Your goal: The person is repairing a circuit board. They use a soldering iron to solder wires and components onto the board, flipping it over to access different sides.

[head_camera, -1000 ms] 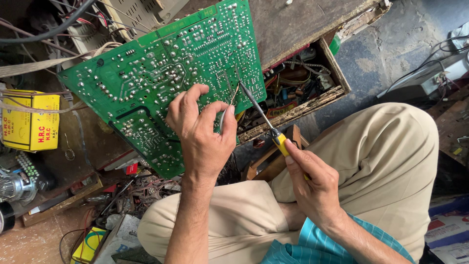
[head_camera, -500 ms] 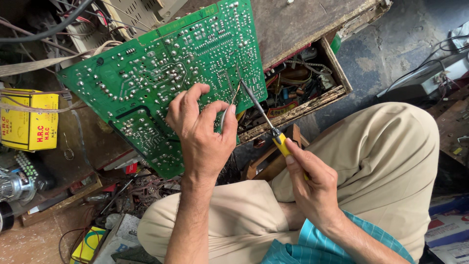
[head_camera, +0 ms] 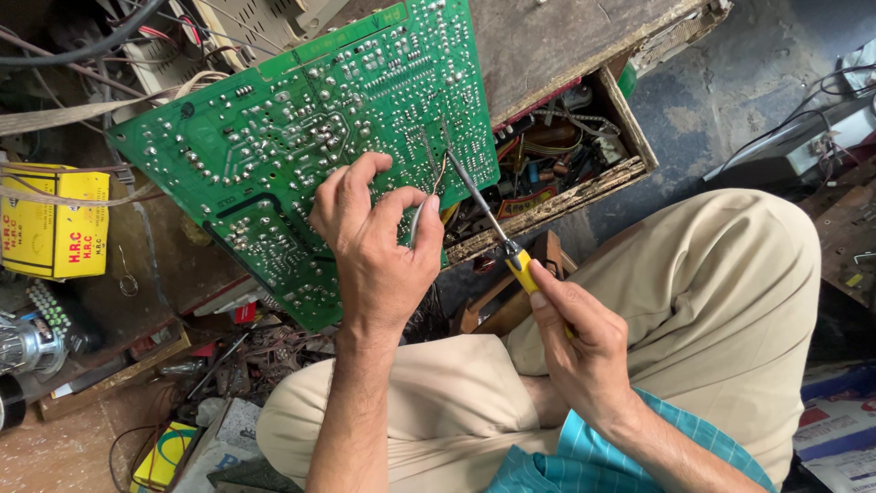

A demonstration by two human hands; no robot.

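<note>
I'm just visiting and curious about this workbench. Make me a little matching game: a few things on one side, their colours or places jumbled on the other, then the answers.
Things:
1. circuit board
2. soldering iron
3. cardboard box
4. wooden drawer

Descriptions:
A. yellow, at the far left edge
B. open, full of jumbled small parts
C. green, steadied by the left hand
D. yellow grip, held in the right hand, tip on the board

Pairs: 1-C, 2-D, 3-A, 4-B
</note>
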